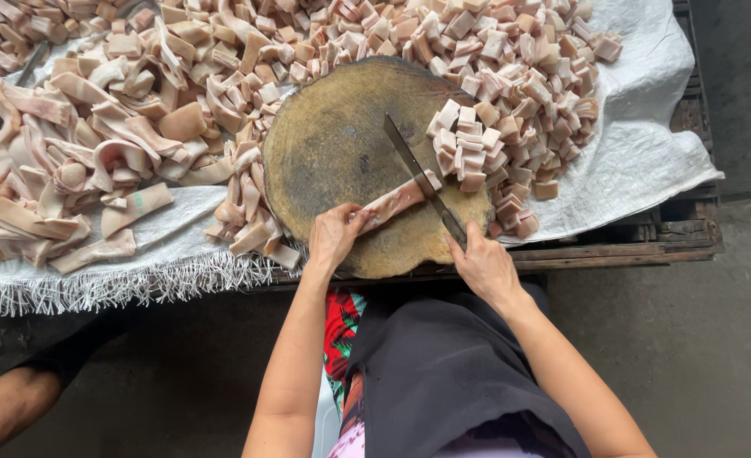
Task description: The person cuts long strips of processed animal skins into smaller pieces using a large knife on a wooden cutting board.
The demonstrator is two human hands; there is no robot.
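Head view. Right hand point(484, 267), nearest the camera, has its fingers wrapped around the handle of a knife point(422, 179); the blade runs diagonally up-left across a round wooden board point(333, 144). Left hand point(335, 235) pinches the near end of a strip point(396, 201) of pale pink meat with white fat. Its long axis rises right, far end under the blade. Cut cubes point(464, 148) lie beside the blade; uncut strips point(95, 144) cover the worktop's white cloth point(638, 161).
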